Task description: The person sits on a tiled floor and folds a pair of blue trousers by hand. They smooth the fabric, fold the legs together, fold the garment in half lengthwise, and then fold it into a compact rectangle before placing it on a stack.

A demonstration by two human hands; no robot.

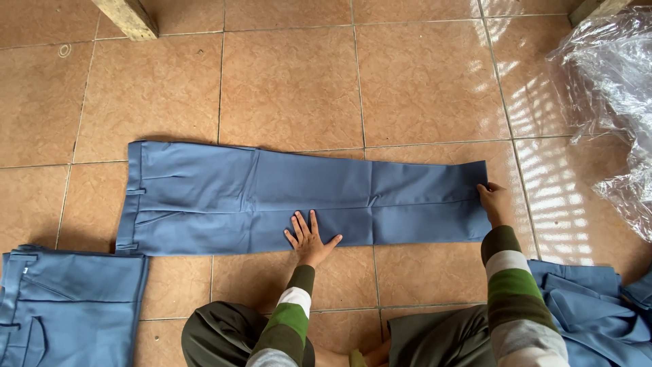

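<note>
A pair of blue trousers (272,197) lies flat on the tiled floor, folded lengthwise, with the waistband at the left and the leg hems at the right. My left hand (311,239) rests flat on the near edge of the trousers around the knee, fingers spread. My right hand (494,202) grips the hem end of the trousers at the right, fingers curled over the cloth edge. Both arms wear green, white and grey striped sleeves.
More blue trousers lie at the lower left (64,306) and in a crumpled pile at the lower right (591,306). Clear plastic wrapping (614,102) sits at the right. A wooden leg (129,17) stands at the top left. My knees are at the bottom.
</note>
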